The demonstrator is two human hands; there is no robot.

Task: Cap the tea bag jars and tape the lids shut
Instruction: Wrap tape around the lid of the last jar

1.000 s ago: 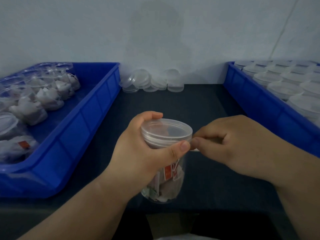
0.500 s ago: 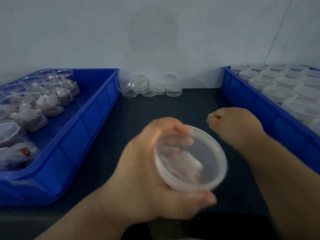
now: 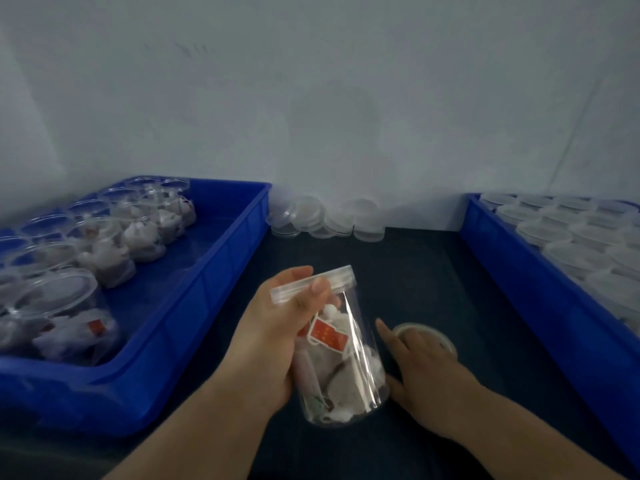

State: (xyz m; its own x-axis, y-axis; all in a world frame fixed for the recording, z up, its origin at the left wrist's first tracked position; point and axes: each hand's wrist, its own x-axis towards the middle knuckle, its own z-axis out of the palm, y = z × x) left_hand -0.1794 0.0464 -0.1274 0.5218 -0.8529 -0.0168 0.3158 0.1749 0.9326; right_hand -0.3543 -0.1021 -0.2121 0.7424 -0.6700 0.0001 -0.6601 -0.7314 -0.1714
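Observation:
My left hand (image 3: 273, 341) grips a clear capped jar (image 3: 341, 355) of tea bags and holds it tilted above the dark table, its lid (image 3: 313, 284) pointing up and away with my thumb on the lid's rim. A red tag shows inside the jar. My right hand (image 3: 420, 363) lies on the table just right of the jar, its fingers spread over a roll of clear tape (image 3: 424, 336). Part of that hand is hidden behind the jar.
A blue bin (image 3: 194, 306) on the left holds several tea bag jars (image 3: 114, 244). A second blue bin (image 3: 540, 289) on the right is packed with capped jars (image 3: 568, 233). Loose clear lids (image 3: 325, 220) lean against the back wall.
My left hand has turned the jar from lid-toward-me to lid-away and lifted it. My right hand dropped from a fist near the jar down onto the tape roll. The view tilted upward.

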